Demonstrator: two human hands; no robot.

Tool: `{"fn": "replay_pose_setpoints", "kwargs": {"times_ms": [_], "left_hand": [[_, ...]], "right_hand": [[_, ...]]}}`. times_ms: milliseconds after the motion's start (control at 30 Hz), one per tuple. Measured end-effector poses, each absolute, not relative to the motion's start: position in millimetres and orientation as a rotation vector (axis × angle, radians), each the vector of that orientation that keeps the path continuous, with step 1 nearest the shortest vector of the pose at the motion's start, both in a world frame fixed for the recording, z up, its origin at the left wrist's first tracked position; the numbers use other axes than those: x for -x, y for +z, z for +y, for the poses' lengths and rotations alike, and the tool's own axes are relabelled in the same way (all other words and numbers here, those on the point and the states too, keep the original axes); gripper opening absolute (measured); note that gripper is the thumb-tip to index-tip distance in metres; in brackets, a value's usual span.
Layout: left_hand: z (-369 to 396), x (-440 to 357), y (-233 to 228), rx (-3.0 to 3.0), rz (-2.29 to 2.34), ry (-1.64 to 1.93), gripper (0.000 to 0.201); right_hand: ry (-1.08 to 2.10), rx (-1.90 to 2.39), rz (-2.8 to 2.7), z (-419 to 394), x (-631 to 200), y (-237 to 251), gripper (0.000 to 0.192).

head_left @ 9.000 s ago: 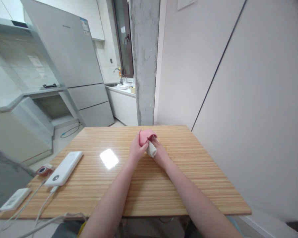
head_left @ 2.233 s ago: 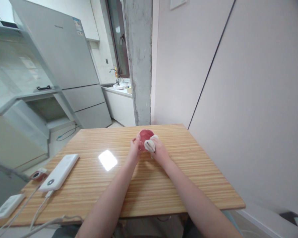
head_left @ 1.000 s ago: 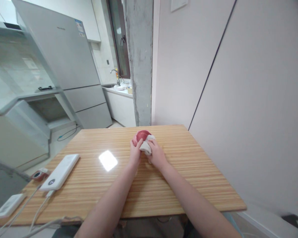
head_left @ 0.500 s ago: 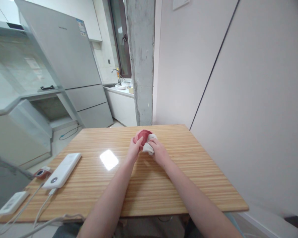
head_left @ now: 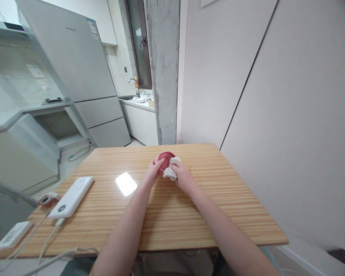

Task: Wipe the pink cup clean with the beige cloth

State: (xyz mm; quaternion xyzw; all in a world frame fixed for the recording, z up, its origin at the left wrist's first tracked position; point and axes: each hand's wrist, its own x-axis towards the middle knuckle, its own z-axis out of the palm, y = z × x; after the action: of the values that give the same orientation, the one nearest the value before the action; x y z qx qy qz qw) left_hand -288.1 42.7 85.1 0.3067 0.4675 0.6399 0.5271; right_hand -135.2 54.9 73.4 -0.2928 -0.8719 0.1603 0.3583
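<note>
A small red bowl (head_left: 166, 156) is held tilted above the far half of the wooden table, its inside turned partly toward me. My left hand (head_left: 154, 170) grips its left side, thumb over the rim. A white cloth (head_left: 170, 173) is bunched in my right hand (head_left: 183, 174), whose closed fingers press it against the bowl's right side and rim. The bowl's underside is out of sight, and the cloth covers part of its inside.
On the table's (head_left: 218, 214) left side lie a white power bank (head_left: 73, 197), a small red device (head_left: 48, 200) and a white box-like item (head_left: 13, 234), with white cables (head_left: 47, 242) trailing off the front edge. A concrete pillar (head_left: 163, 73) and a pale wall stand beyond.
The cloth and my right hand have shifted slightly left and down along the bowl. The bowl has turned a little, showing more of its inside. My left hand keeps its grip.
</note>
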Motion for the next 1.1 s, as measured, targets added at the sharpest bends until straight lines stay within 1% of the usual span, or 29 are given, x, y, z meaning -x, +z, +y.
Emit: {"fn": "replay_pose_setpoints", "kwargs": {"times_ms": [67,167,233,400,500,600,667,733,867,1000,1100], "left_hand": [[41.8,282.3,82.6,-0.713,1.137,1.628,0.042],[38.9,268.6,78.6,-0.634,1.145,1.8,0.045],[36.6,262.1,77.5,-0.608,1.125,1.846,0.044],[37.1,266.1,79.2,-0.569,1.148,1.837,0.041],[41.5,275.1,81.0,-0.533,1.12,1.852,0.037],[44.1,279.9,83.3,-0.537,1.026,1.813,0.035],[42.9,278.9,85.1,-0.568,0.955,1.727,0.035],[39.4,275.3,86.7,-0.614,0.901,1.596,0.037],[32.4,267.6,87.3,-0.641,0.86,1.395,0.036],[34.9,265.7,84.0,-0.581,0.81,1.445,0.04],[39.5,263.5,81.9,-0.552,0.754,1.54,0.043]], "right_hand": [[0.458,0.807,-2.2,51.2,140.2,69.8,0.031],[0.578,0.812,-2.057,45.5,150.7,60.5,0.043],[0.646,0.791,-1.984,43.3,156.5,55.3,0.046],[0.79,0.666,-1.88,40.4,158.8,58.5,0.042],[0.929,0.681,-1.543,43.3,151.1,68.6,0.04],[0.97,0.872,-1.123,55.3,138.0,77.1,0.044],[1.011,0.985,-0.989,66.0,129.9,79.4,0.043],[1.116,1.03,-0.981,74.8,125.5,79.0,0.042],[1.264,0.948,-1.101,79.2,128.6,73.7,0.044],[1.266,0.935,-1.145,70.9,139.4,67.5,0.05],[1.248,0.904,-1.183,62.6,148.5,62.0,0.05]]}}
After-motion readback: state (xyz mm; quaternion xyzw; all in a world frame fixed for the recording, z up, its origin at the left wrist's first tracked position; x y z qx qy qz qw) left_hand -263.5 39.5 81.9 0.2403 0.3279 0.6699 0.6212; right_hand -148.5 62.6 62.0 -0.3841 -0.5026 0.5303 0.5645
